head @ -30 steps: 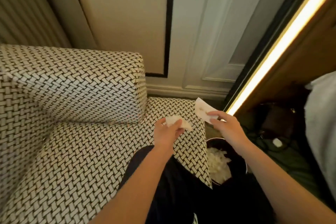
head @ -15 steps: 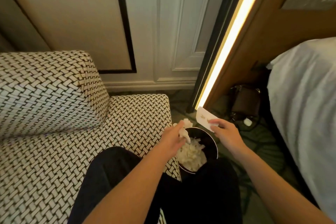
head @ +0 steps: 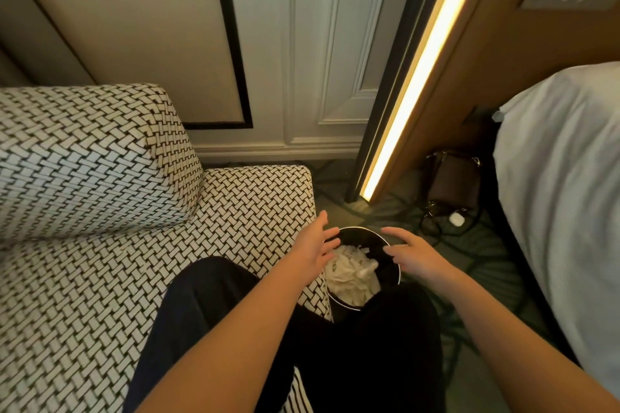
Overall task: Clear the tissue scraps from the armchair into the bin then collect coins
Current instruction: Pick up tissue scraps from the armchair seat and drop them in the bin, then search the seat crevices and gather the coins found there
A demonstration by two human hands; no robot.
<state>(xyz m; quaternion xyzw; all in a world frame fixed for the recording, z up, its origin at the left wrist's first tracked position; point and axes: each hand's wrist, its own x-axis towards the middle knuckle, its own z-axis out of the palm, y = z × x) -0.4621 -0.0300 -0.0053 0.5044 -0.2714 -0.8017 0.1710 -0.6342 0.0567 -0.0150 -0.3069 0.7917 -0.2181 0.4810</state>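
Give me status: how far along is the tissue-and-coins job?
Done: tissue scraps heaped in the bin; none visible on the armchair seat in view. In hand: nothing; left hand and right hand hover open over the bin. Left: collecting coins, none in view.

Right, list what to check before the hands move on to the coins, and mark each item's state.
1. Left hand empty: ok, fingers spread, holding nothing.
2. Right hand empty: ok, fingers straight, holding nothing.
3. Tissue scraps inside the bin: ok, the white pile lies within the rim.
4. Bin upright: ok, it stands on the floor at the armchair's corner.
5. Armchair seat free of scraps: cannot tell; none show on the visible part, but the person's leg covers some of it.
6. Coins located: not ok, none visible in this view.
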